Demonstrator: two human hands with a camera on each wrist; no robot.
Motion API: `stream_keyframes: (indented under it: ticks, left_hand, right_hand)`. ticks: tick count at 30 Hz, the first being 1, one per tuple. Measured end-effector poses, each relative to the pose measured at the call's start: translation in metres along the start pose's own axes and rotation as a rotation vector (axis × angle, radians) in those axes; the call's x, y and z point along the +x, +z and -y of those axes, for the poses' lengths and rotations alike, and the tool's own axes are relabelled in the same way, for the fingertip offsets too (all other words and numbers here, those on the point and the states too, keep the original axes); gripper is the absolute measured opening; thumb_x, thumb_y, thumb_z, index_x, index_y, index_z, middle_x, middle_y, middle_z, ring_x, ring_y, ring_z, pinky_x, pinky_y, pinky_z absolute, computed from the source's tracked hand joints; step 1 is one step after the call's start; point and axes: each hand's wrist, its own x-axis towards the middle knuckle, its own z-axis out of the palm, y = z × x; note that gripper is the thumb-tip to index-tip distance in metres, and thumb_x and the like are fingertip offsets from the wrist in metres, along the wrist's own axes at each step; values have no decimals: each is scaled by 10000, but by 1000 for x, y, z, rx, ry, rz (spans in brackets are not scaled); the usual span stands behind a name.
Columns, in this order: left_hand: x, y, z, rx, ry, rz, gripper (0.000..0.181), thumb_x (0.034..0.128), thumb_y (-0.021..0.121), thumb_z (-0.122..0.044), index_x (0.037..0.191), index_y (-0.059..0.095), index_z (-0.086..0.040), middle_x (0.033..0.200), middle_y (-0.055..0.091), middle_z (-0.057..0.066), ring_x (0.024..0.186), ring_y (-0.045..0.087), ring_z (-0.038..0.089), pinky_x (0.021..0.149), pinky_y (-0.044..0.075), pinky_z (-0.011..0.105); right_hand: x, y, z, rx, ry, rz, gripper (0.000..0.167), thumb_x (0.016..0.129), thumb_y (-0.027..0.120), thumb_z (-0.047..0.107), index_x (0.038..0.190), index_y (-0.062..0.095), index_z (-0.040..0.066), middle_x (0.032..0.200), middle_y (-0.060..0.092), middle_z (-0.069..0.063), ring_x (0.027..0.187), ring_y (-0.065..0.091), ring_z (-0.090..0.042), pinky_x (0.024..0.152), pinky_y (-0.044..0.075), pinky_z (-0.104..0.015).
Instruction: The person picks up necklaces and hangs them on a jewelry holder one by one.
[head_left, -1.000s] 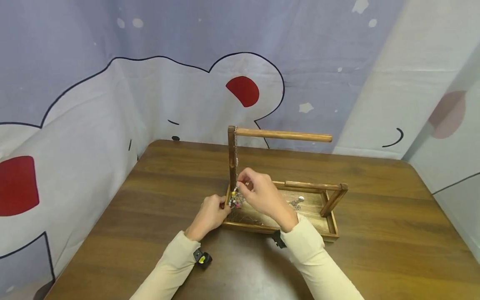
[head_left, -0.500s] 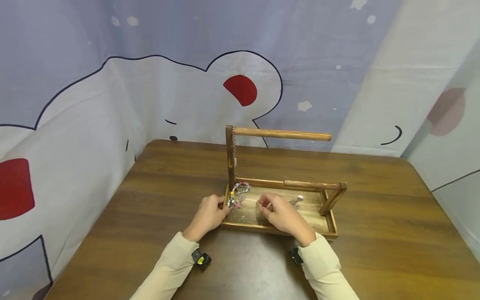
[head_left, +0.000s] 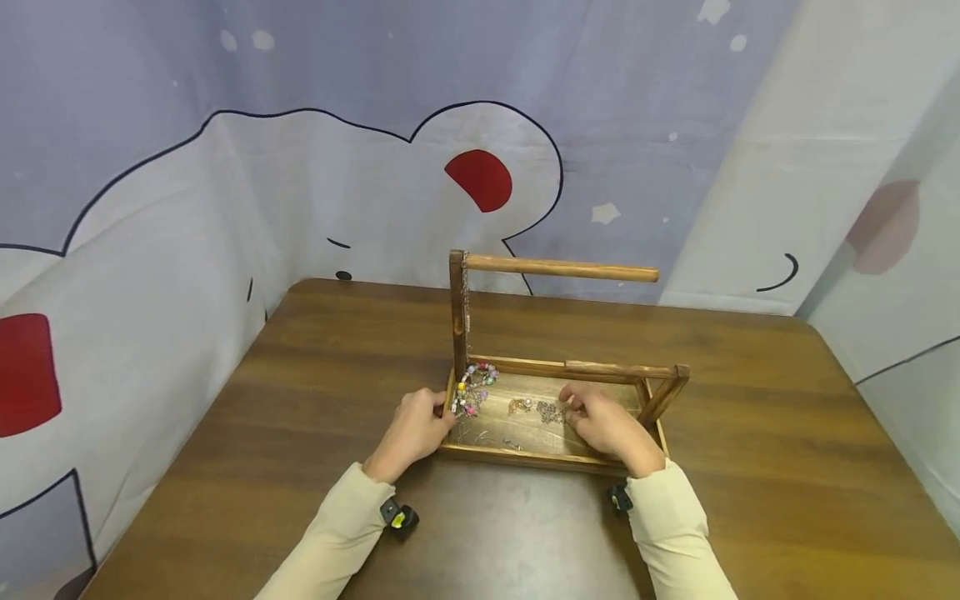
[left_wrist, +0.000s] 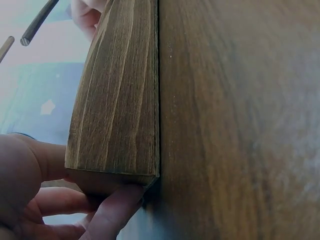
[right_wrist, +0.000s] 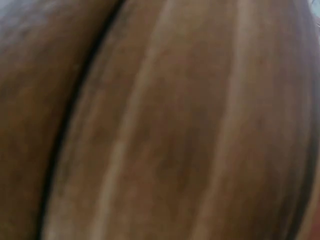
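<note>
A wooden jewelry stand (head_left: pixel 517 454) with a tray base stands on the table. My left hand (head_left: pixel 414 427) grips the tray's left end; in the left wrist view its fingers (left_wrist: pixel 117 207) wrap the corner. Inside the tray my right hand (head_left: pixel 606 423) has bent fingers beside a silver chain (head_left: pixel 550 412); whether they pinch anything cannot be seen. Left of the chain lie a small gold-coloured piece (head_left: pixel 517 406) and a round whitish piece (head_left: pixel 528 403). A colourful bead bracelet (head_left: pixel 480 375) and other tangled jewelry (head_left: pixel 468 407) fill the tray's left end.
Above the tray runs a horizontal wooden bar (head_left: pixel 562 267) on a left post, where a thin chain (head_left: pixel 467 308) hangs. A lower bar (head_left: pixel 618 368) joins a right post (head_left: pixel 663 395). The brown table (head_left: pixel 765 433) meets a patterned curtain (head_left: pixel 360 183) behind.
My right hand has moved from the hanging chain down into the tray, then rightward, uncovering the gold-coloured piece and silver chain. My left hand keeps its grip on the tray's end.
</note>
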Motion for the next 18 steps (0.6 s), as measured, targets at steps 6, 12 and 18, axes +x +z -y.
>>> stream_keyframes:
  ticks: [6, 12, 18]
  left_hand:
    - [1, 0, 0, -5, -7, 8, 113, 789, 575, -42, 776, 686, -29, 621, 523, 26, 461, 421, 89, 414, 344, 227]
    - [0, -1, 0, 4, -1, -3, 110, 780, 566, -32, 742, 669, -40, 615, 509, 28, 464, 426, 95, 412, 345, 228]
    - [2, -1, -1, 17, 12, -3, 107, 790, 563, -40, 740, 657, -55, 598, 492, 12, 464, 423, 91, 416, 342, 230]
  right_hand:
    - [-1, 2, -3, -47, 49, 4, 107, 834, 576, 38, 929, 594, 83, 872, 534, -52, 800, 501, -180, 704, 420, -341]
    - [-2, 3, 1, -57, 84, 28, 67, 799, 555, -1, 801, 546, 66, 767, 475, -39, 682, 444, -146, 610, 377, -282]
    - [-1, 0, 1, -102, 45, 42, 99, 781, 537, -17, 771, 512, 78, 743, 437, -26, 719, 393, -163, 648, 332, -299]
